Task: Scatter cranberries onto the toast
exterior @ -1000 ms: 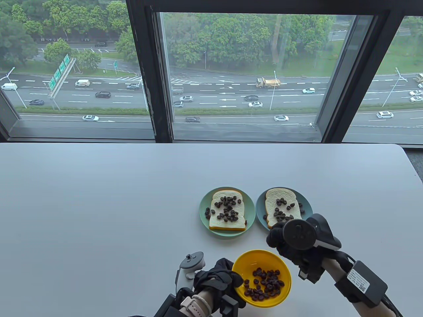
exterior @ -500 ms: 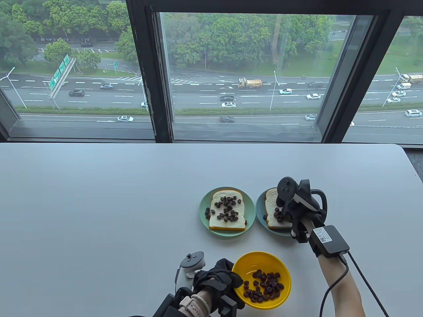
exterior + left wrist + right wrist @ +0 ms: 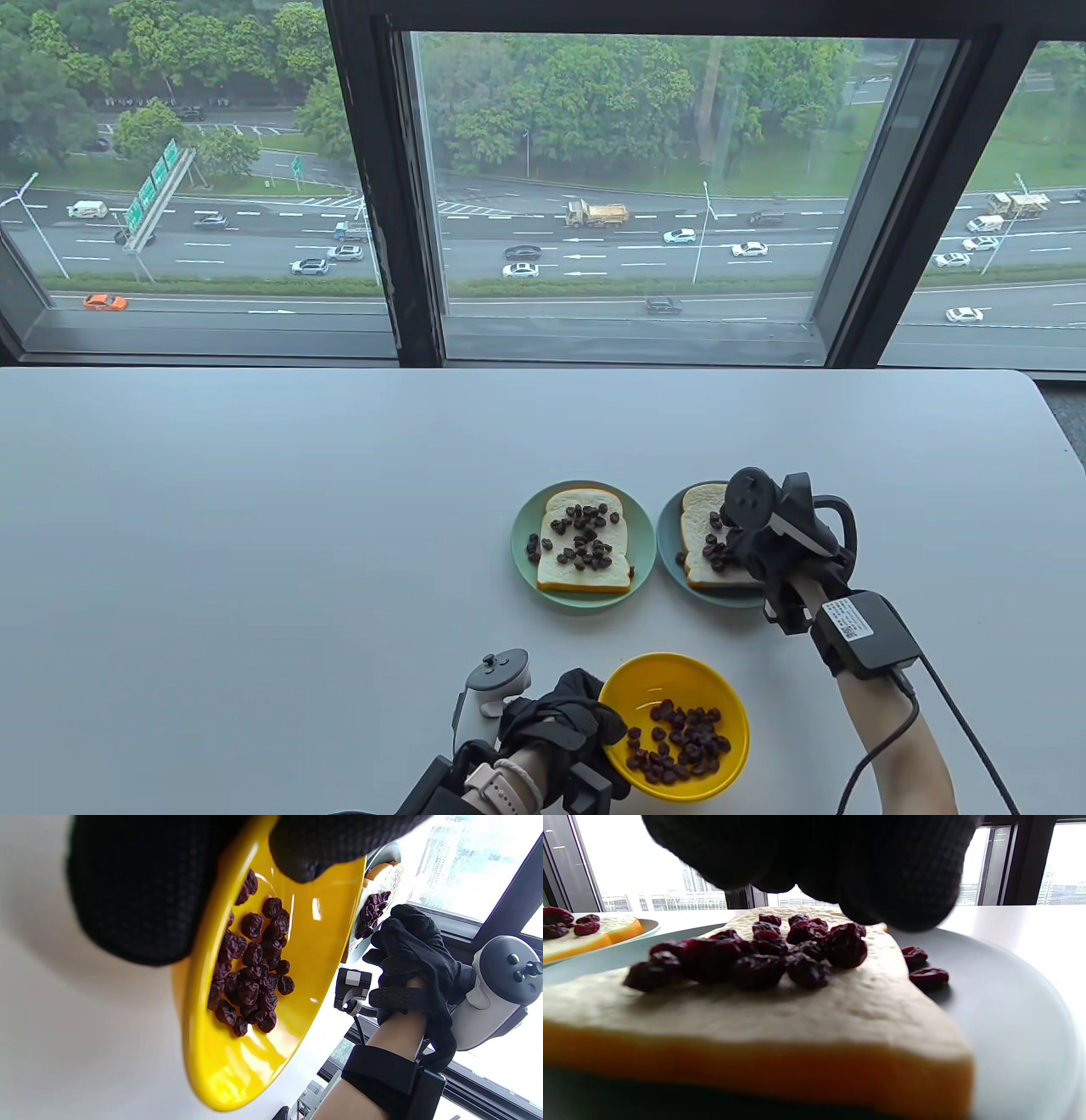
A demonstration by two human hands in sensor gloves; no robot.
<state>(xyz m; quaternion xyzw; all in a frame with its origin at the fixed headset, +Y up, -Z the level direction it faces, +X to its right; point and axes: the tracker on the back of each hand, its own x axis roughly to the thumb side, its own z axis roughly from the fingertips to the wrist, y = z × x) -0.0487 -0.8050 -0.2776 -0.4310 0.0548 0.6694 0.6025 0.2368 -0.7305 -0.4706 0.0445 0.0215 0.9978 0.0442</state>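
My left hand point(image 3: 585, 717) grips the left rim of a yellow bowl point(image 3: 679, 679) of dark cranberries point(image 3: 679, 743) near the front edge; in the left wrist view its thumb lies inside the bowl point(image 3: 237, 1069) and its fingers under it. My right hand point(image 3: 747, 543) hovers over the right toast point(image 3: 700, 518) on a blue-green plate point(image 3: 668, 519). In the right wrist view its bunched fingertips point(image 3: 903, 899) hang just above the cranberries point(image 3: 755, 959) lying on that toast point(image 3: 797, 1014). What the fingers hold is hidden.
A second toast point(image 3: 585, 579) covered with cranberries lies on a green plate point(image 3: 526, 526) just left of the right plate. A few cranberries lie on the right plate's rim point(image 3: 927, 978). The white table point(image 3: 254, 509) ends at a window at the back.
My right hand rose from beside the bowl to above the right toast, then shifted slightly right and nearer. The bowl in my left hand moved a little nearer.
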